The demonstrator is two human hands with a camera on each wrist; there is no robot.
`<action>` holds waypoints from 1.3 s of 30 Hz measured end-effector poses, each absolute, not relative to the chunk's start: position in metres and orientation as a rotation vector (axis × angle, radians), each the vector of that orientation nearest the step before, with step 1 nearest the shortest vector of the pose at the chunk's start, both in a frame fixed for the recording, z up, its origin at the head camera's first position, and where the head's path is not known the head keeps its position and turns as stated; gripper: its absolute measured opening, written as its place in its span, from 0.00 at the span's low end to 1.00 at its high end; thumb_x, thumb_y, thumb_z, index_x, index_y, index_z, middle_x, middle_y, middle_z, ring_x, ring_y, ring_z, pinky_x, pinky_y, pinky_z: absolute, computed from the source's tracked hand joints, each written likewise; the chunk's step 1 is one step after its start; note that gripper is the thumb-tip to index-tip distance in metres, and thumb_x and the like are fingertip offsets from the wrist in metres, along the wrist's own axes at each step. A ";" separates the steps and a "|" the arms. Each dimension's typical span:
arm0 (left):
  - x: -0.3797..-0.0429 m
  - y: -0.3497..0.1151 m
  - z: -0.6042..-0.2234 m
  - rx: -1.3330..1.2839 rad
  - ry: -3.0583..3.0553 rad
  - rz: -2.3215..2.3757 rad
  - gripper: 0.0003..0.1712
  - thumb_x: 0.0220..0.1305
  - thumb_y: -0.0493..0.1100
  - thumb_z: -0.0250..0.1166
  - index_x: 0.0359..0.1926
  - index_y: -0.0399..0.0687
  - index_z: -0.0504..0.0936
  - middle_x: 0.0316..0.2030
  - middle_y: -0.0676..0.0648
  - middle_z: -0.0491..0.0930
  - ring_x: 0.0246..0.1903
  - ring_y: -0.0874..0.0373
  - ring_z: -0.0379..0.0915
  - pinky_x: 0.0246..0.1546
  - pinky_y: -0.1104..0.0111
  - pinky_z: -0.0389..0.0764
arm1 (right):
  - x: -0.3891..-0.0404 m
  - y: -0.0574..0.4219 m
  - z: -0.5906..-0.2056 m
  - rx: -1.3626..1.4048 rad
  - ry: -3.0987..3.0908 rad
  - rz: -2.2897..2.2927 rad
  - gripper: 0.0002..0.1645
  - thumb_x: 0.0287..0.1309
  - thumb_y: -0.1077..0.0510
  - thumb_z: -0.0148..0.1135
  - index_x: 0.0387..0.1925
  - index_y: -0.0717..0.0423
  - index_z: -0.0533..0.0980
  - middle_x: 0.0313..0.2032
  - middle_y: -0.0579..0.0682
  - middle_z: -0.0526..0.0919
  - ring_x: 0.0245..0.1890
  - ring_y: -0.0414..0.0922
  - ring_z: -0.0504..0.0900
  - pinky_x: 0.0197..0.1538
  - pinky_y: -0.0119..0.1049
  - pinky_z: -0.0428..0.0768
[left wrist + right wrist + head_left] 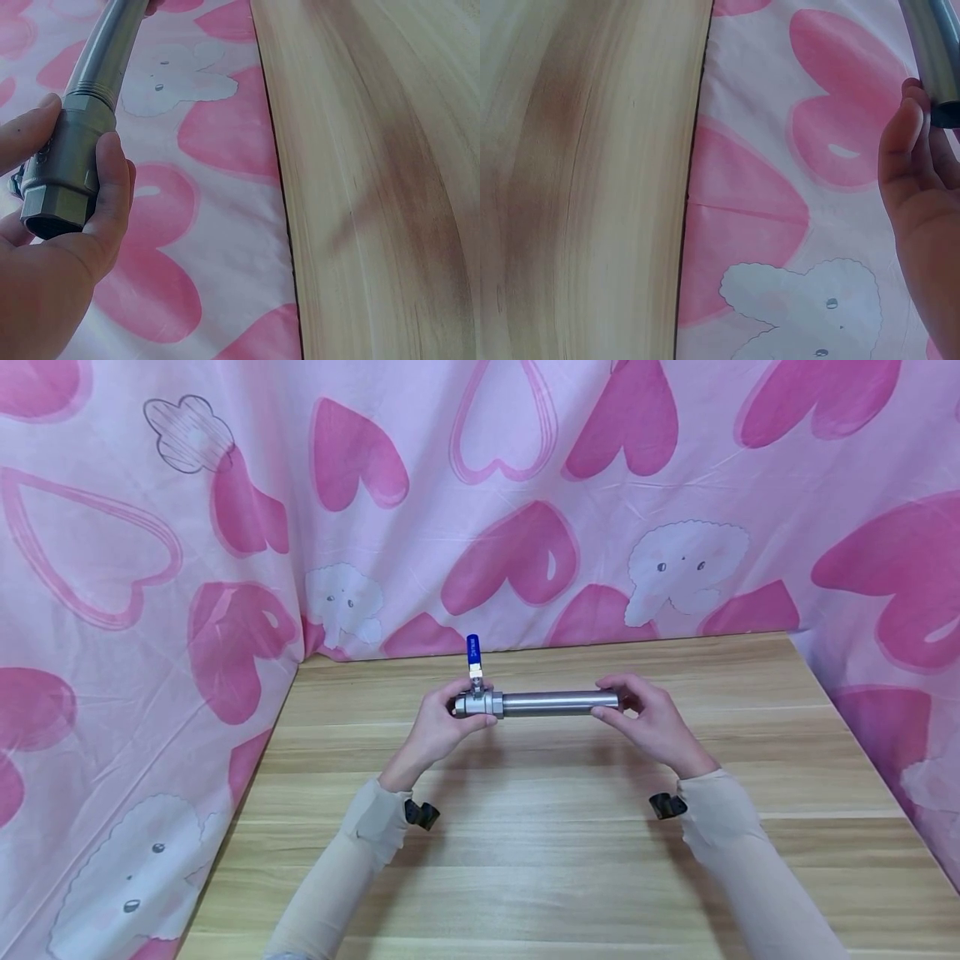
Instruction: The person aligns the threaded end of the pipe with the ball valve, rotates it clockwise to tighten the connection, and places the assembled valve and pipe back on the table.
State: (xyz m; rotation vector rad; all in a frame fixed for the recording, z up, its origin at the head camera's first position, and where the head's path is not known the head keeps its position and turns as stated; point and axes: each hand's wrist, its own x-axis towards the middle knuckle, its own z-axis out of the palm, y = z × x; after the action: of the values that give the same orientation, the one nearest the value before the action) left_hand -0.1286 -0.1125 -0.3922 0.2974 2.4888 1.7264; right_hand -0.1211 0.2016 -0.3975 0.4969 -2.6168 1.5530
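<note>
A metal ball valve (474, 703) with a blue lever handle (473, 649) is joined to a steel pipe (558, 702), held level above the table. My left hand (438, 720) grips the valve body between thumb and fingers, the lever pointing away from me. At the pipe's other end, my right hand (651, 720) pinches it with thumb and fingers. In the left wrist view, threads (96, 93) show where the pipe meets the valve (64, 169). The right wrist view catches only the open pipe end (941, 97) beside my right hand (922, 187).
Beneath the hands lies a wood-grain table (540, 843). A pink curtain (420, 552) with hearts and white cartoon animals hangs along its back and both sides. Each wrist carries a small black camera, one on the left (422, 814) and one on the right (667, 806).
</note>
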 end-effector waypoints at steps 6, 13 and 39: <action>-0.128 -0.111 -0.391 0.287 2.491 1.715 0.29 0.48 0.41 0.76 0.54 0.50 0.81 0.49 0.48 0.81 0.45 0.53 0.75 0.45 0.64 0.77 | -0.128 0.208 -0.414 0.520 -2.602 1.561 0.20 0.59 0.56 0.66 0.53 0.51 0.76 0.42 0.50 0.81 0.35 0.40 0.76 0.37 0.27 0.76; -0.129 -0.110 -0.391 0.296 2.487 1.710 0.28 0.49 0.40 0.76 0.54 0.52 0.81 0.49 0.47 0.81 0.45 0.53 0.75 0.45 0.64 0.77 | -0.128 0.207 -0.412 0.514 -2.595 1.565 0.14 0.63 0.56 0.62 0.50 0.54 0.76 0.39 0.52 0.80 0.32 0.40 0.76 0.32 0.28 0.75; -0.127 -0.109 -0.390 0.298 2.492 1.701 0.28 0.50 0.41 0.76 0.54 0.52 0.81 0.49 0.48 0.81 0.46 0.54 0.75 0.46 0.65 0.77 | -0.124 0.203 -0.413 0.486 -2.595 1.571 0.22 0.56 0.55 0.69 0.52 0.56 0.75 0.42 0.52 0.79 0.33 0.43 0.74 0.33 0.28 0.74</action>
State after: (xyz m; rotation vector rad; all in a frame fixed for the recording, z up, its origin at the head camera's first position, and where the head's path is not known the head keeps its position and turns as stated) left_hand -0.1272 -0.1088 -0.3901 0.2984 2.4925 1.7009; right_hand -0.1239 0.2032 -0.4127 0.4856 -2.5951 1.5706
